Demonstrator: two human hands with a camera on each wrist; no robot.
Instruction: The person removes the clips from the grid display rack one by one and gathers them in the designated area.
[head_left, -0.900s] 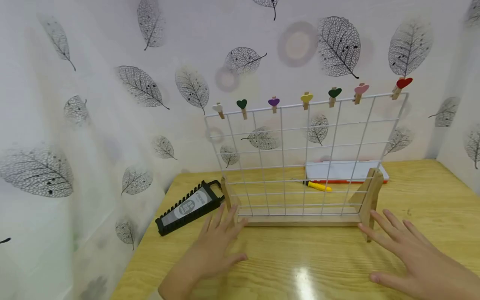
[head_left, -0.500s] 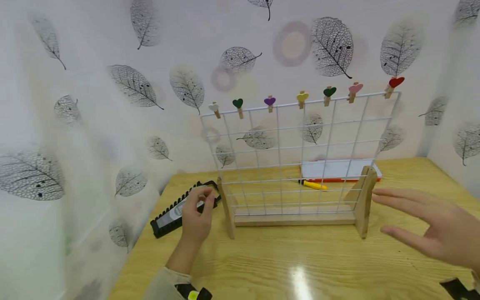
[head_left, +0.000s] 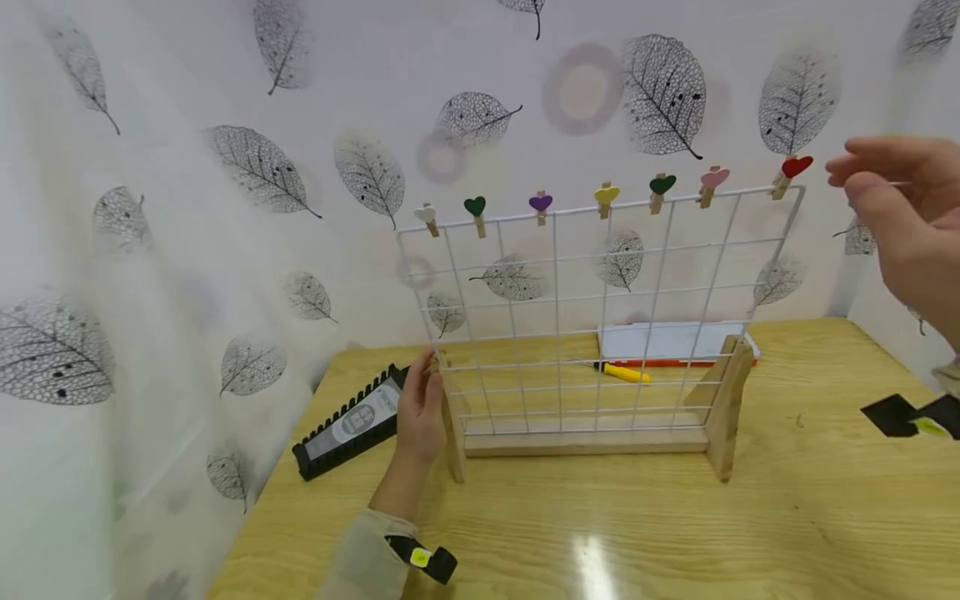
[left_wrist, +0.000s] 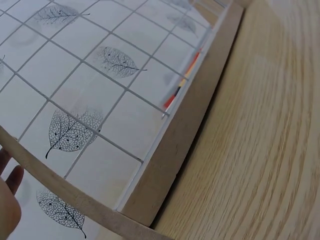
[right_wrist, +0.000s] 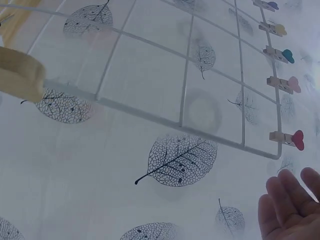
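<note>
A white wire grid (head_left: 557,317) stands in a wooden base with two uprights. Along its top rail sits a row of wooden clothespins with heart tips; the red heart clothespin (head_left: 793,173) is at the right end and the white one (head_left: 427,218) at the left end. My left hand (head_left: 420,417) is at the outer side of the left wooden upright (head_left: 453,425), fingertips up by its top. Raised to the right of the red heart, my right hand (head_left: 911,221) has loosely bent fingers. In the right wrist view, the right hand (right_wrist: 290,210) is apart from the grid corner and holds nothing.
On the wooden table (head_left: 525,525), a black toothed rack (head_left: 352,425) lies left of the stand. Behind the grid are a yellow-handled screwdriver (head_left: 626,373) and a flat white-and-red case (head_left: 652,342). A leaf-patterned curtain (head_left: 225,250) surrounds the table.
Both hands have left the base's lower ends. The left hand has come up against the left upright, and the right hand has risen beside the red heart clothespin. The clothespins stay in place.
</note>
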